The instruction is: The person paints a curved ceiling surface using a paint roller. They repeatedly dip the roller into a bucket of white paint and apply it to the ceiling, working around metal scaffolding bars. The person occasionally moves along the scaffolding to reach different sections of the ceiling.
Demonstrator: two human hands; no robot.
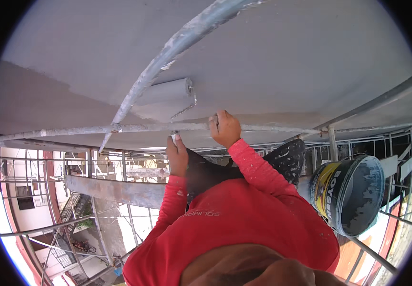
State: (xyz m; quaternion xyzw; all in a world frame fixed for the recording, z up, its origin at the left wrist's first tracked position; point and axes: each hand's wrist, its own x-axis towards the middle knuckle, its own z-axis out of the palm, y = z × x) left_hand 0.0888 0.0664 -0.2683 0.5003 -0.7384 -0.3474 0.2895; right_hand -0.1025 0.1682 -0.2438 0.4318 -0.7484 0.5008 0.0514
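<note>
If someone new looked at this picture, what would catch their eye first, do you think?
Probably the paint roller pressed against the grey wall at centre, its handle in the left hand. Next, the right hand gripping the scaffold rail, and the open paint bucket at right.

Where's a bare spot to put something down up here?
The grey metal plank is bare left of the left hand, which holds the white paint roller's handle. The paint-crusted horizontal pipe is free left of the diagonal pipe. Crowded on the right: the right hand grips that pipe, beside the round paint-smeared bucket.
</note>
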